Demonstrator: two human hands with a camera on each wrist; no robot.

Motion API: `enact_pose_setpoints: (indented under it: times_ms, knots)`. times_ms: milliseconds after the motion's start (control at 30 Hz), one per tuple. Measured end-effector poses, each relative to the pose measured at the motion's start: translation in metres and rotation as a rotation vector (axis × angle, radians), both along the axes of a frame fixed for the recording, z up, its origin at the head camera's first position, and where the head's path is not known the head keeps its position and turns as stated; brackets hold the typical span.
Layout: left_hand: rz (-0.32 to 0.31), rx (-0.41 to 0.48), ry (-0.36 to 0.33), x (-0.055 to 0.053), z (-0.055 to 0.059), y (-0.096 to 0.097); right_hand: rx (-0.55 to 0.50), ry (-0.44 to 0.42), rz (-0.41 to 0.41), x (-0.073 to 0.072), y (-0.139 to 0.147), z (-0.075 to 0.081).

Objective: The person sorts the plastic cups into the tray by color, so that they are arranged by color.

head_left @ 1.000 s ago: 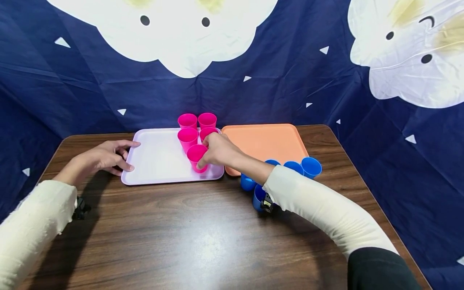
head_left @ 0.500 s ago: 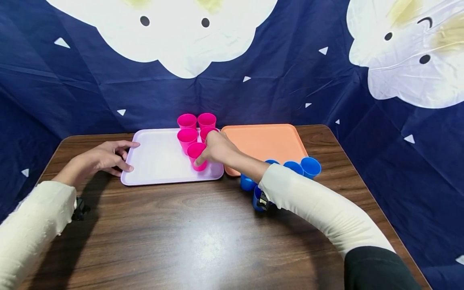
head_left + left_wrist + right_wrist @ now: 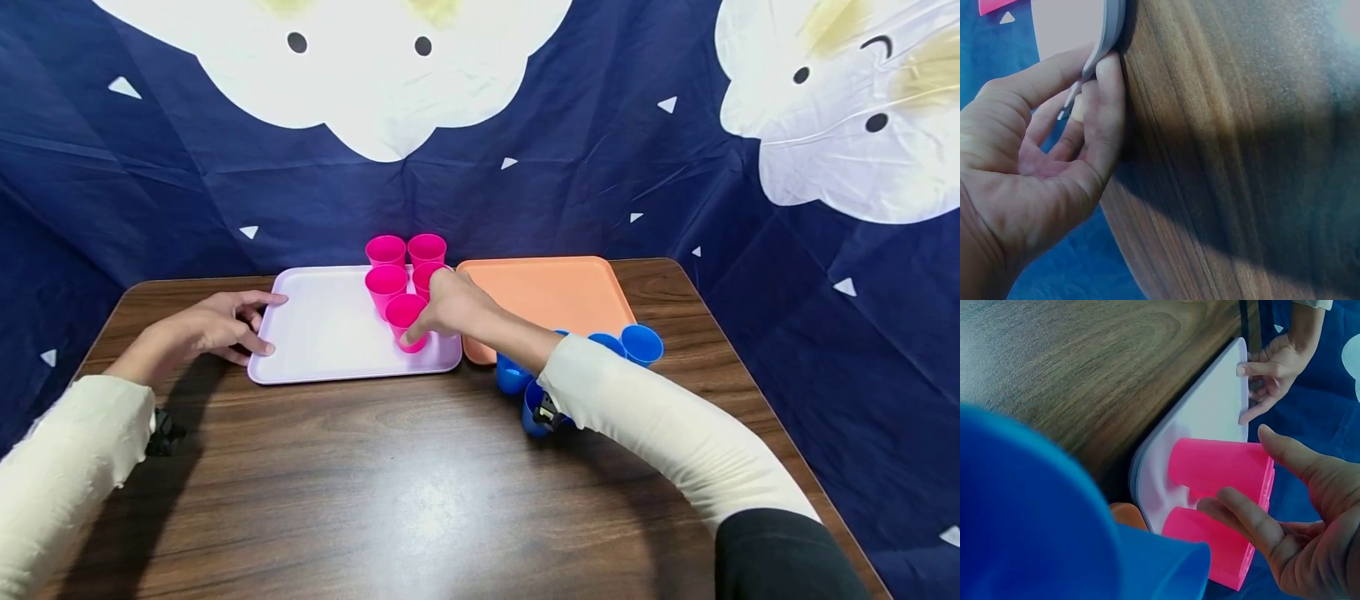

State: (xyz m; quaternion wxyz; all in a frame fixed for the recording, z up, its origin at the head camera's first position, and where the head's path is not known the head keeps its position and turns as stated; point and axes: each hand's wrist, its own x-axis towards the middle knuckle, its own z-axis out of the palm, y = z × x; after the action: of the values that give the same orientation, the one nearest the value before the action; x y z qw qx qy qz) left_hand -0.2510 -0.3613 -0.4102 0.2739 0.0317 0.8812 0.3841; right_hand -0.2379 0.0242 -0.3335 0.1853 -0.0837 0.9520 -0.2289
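My left hand [image 3: 217,323] grips the left end of a pale lilac tray [image 3: 322,325]; in the left wrist view its fingers close over and under the tray's rim [image 3: 1112,28]. Several pink cups stand upright, mouths up, in two columns toward the tray's right end. My right hand [image 3: 453,308] holds the nearest pink cup [image 3: 405,321], thumb on its front side and fingers round its right side. In the right wrist view this cup [image 3: 1216,464] stands on the tray beside another pink cup [image 3: 1207,540]. Part of a pink cup [image 3: 422,279] behind is hidden by my hand.
An orange tray [image 3: 540,292] lies against the lilac one's right end. Several blue cups [image 3: 641,344] stand at its front edge, partly under my right forearm. A dark blue cloth with white clouds [image 3: 375,75] hangs behind the wooden table [image 3: 322,483].
The nearest pink cup has slid slightly back toward the other pink cups, with my right hand on it. My left hand stays at the tray's end.
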Motion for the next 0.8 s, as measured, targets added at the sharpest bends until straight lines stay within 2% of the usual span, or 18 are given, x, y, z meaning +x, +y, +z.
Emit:
enact_pose_setpoints:
  times_ms: [200,400,633,800]
  knots:
    - [-0.004,0.001,-0.004,0.0,0.002,-0.001,0.011,-0.047,0.028,0.001,0.009,0.009]
    - [0.012,0.041,-0.01,-0.001,-0.002,-0.002,-0.003,-0.025,0.113,0.007,0.023,0.016]
    - [-0.014,0.021,0.037,0.001,-0.003,-0.003,-0.031,0.001,0.18,0.013,0.035,0.027]
    - [-0.04,-0.027,0.076,0.003,0.0,0.0,-0.112,0.026,0.206,0.017,0.05,0.034]
